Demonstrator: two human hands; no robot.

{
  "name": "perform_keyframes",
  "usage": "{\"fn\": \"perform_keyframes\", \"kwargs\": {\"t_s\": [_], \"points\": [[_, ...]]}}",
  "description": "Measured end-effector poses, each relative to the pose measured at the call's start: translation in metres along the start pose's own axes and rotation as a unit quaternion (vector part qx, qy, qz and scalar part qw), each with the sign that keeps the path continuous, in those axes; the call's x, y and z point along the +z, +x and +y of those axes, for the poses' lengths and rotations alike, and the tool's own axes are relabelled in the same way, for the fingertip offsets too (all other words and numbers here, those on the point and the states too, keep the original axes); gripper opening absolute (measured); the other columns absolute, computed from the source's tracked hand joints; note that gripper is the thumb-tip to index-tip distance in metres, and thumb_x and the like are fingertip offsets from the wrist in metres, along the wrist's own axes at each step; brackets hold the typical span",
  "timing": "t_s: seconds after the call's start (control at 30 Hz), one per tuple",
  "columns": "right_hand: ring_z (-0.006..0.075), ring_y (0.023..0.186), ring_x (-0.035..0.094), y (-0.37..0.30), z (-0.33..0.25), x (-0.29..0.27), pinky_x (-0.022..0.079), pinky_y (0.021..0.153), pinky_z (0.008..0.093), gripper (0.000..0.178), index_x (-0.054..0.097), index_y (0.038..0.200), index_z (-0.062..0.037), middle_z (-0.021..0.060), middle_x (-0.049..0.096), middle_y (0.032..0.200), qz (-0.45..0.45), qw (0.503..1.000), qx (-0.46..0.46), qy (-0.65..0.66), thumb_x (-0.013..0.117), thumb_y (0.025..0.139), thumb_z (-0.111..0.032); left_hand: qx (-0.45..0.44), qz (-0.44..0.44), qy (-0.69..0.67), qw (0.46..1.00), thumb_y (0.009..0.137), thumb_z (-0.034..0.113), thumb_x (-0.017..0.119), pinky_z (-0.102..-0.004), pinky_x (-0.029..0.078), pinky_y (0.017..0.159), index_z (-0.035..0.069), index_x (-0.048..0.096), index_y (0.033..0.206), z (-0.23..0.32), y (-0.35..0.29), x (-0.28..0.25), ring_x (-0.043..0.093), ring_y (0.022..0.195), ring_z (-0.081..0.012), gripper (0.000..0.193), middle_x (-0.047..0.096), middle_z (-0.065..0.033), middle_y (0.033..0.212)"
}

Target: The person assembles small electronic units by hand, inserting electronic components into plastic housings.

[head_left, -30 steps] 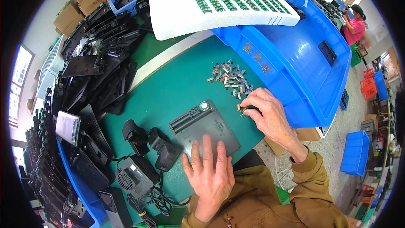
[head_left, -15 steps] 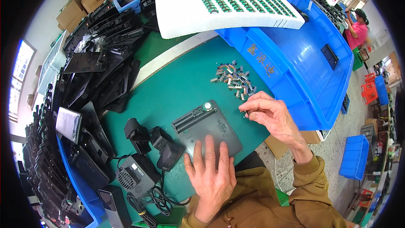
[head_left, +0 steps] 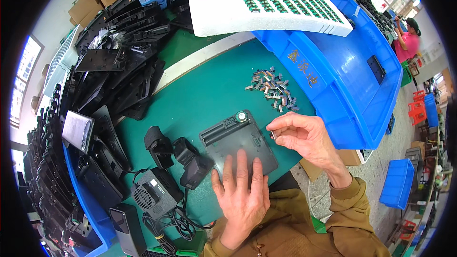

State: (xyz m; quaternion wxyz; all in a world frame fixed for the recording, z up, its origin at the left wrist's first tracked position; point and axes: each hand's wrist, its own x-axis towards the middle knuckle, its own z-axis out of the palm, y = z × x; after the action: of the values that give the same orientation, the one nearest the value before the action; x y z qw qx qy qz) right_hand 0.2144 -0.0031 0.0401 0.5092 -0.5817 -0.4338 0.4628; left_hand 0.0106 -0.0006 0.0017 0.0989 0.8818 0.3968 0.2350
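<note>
Black plastic housing (head_left: 252, 145) lies in front of you on the green mat (head_left: 183, 102), its long channel (head_left: 223, 132) slanting up from left to right toward a round silver disc (head_left: 242, 116) near the far corner. Your left hand (head_left: 243, 200) rests flat over its near side, fingers a little spread, gripping nothing. Your right hand (head_left: 307, 138) pinches a small metallic component (head_left: 273, 134) between thumb and forefinger, too covered to tell its long axis. That piece is just right of the housing, and your right hand is the nearer one to the disc. Beyond lies a loose pile of small components (head_left: 273, 89); farther right stands a blue plastic bin (head_left: 342, 109), a white foam tray (head_left: 209, 14) overlapping its far end.
</note>
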Motion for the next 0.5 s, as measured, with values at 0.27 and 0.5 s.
{"fn": "perform_keyframes", "kwargs": {"t_s": [0.27,0.5], "points": [[0.0166,0.083,0.070,0.003,-0.007,0.015,0.057,0.075,0.0288,0.028,0.070,0.109,-0.0011,0.0087,0.070,0.093,0.017,0.965,-0.115,-0.236,0.069,0.082,0.007,-0.003,0.000,-0.009,1.000,0.085,0.022,0.071,-0.0623,0.033,0.108,0.008,0.067,0.125,-0.001,-0.001,0.002,0.049,0.131,-0.0426,0.042,0.053,-0.0183,0.145],[0.0188,0.082,0.070,0.004,-0.008,0.018,0.057,0.074,0.0305,0.028,0.069,0.109,0.0003,0.0100,0.069,0.096,0.006,0.958,-0.115,-0.263,0.068,0.083,0.007,-0.005,-0.001,-0.013,1.000,0.084,0.021,0.073,-0.0617,0.033,0.108,0.008,0.068,0.122,-0.001,-0.001,0.001,0.049,0.131,-0.0418,0.041,0.053,-0.0181,0.146]]}}
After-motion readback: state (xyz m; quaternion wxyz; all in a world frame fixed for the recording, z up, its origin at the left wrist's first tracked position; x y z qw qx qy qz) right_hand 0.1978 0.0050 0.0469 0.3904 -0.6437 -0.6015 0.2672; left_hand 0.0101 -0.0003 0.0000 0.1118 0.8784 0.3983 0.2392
